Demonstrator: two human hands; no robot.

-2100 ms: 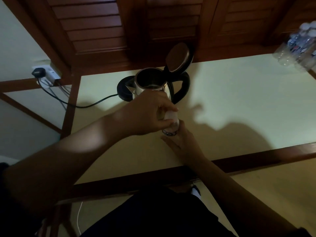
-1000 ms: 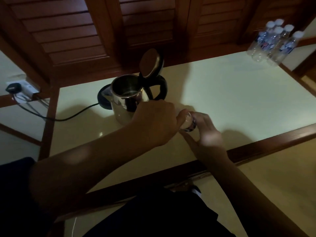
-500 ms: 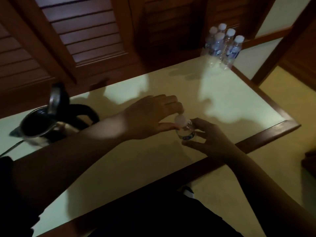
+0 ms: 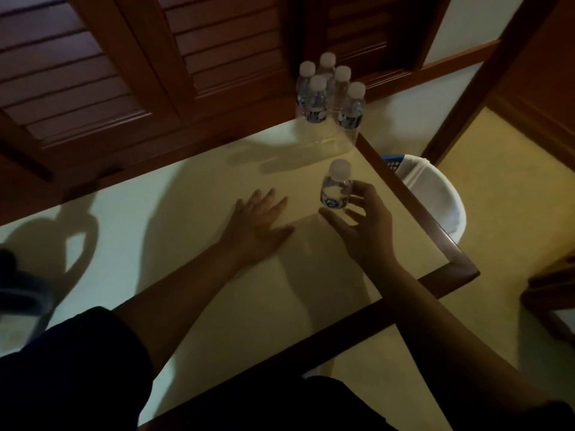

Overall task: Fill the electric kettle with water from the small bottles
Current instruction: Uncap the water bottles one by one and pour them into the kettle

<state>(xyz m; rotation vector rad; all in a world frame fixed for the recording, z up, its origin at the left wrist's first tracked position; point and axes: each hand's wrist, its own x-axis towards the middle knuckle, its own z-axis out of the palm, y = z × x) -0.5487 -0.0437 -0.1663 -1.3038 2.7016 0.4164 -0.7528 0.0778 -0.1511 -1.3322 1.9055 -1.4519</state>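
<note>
A small capped water bottle with a blue label is near the table's right edge. My right hand curls its thumb and fingers round the bottle's lower part. My left hand lies flat on the pale tabletop just left of it, fingers straight and holding nothing. Several more capped small bottles stand together at the table's far right corner. Only a dark, blurred part of the electric kettle shows at the left edge; its shadow falls on the table.
Dark wooden louvred doors run behind the table. A white bin with something blue in it stands on the floor past the table's right edge. A wooden rim borders the tabletop.
The view has swung right, so the kettle slid to the left edge. My left hand has come off the bottle's cap and now lies flat on the table. My right hand keeps the bottle.
</note>
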